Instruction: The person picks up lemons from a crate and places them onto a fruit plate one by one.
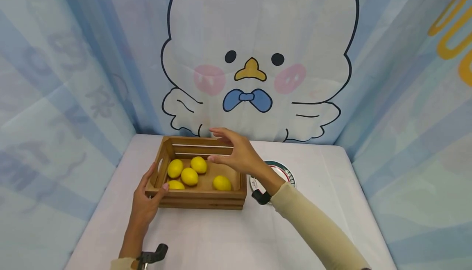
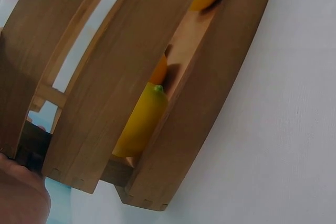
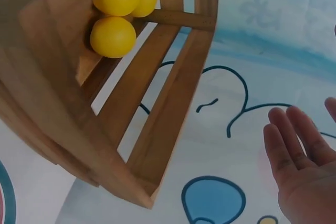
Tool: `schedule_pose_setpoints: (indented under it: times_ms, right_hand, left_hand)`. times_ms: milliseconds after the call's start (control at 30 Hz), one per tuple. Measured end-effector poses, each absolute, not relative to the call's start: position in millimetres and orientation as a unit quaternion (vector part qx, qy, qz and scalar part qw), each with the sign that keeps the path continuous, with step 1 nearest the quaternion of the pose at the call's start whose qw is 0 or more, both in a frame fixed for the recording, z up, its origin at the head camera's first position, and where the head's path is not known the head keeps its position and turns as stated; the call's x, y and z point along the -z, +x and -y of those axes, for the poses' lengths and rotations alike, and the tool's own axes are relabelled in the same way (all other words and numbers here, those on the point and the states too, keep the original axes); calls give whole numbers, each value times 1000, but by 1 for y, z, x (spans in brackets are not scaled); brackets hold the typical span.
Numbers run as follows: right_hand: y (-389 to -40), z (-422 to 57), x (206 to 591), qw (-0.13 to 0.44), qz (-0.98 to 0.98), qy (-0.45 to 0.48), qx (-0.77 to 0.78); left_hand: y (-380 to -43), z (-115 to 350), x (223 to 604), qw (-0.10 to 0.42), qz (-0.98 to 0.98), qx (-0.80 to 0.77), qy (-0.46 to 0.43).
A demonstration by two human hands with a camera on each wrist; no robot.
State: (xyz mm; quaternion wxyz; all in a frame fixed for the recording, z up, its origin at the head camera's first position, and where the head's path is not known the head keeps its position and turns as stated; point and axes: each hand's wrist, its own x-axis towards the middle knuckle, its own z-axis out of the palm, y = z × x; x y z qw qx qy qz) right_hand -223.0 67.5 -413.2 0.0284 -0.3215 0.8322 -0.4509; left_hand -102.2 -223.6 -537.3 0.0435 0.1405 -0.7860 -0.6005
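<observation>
A brown wooden slatted crate (image 1: 203, 201) sits on the white-covered table with several yellow lemons inside. One lemon (image 1: 222, 182) lies apart at the right; the others, such as this lemon (image 1: 189, 176), cluster at the left. My left hand (image 1: 144, 206) grips the crate's front left corner, thumb over the front rim and fingers along the left end. Over the right part of the crate hovers my right hand (image 1: 241, 153), thumb and fingers spread with nothing between them. In the right wrist view, the fingers (image 3: 304, 140) are extended beside the crate.
A round plate (image 1: 287, 172) with a green patterned rim lies right of the crate, partly hidden under my right wrist. Behind the table hangs a curtain (image 1: 258, 20) printed with a white cartoon bird, and blue curtains (image 1: 44, 139) close off both sides.
</observation>
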Motion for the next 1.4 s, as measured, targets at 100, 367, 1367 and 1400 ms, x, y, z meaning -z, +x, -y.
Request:
schedule_pose_setpoints:
  times_ms: [100,367,1367,1400]
  right_hand:
    - [-228,-60,412,39,-828,-330,451]
    - [-245,-38,411,62,-817,-364,442]
    - [-293,15,454,188,-788,-426,403]
    - [-294,16,456,192,-788,-428,399]
  left_hand:
    - [-102,224,538,45,786,600,139]
    - [-96,215,514,51,789,599,131]
    - [-105,226,545,60,782,607,129]
    - [-105,226,545,62,781,608,128]
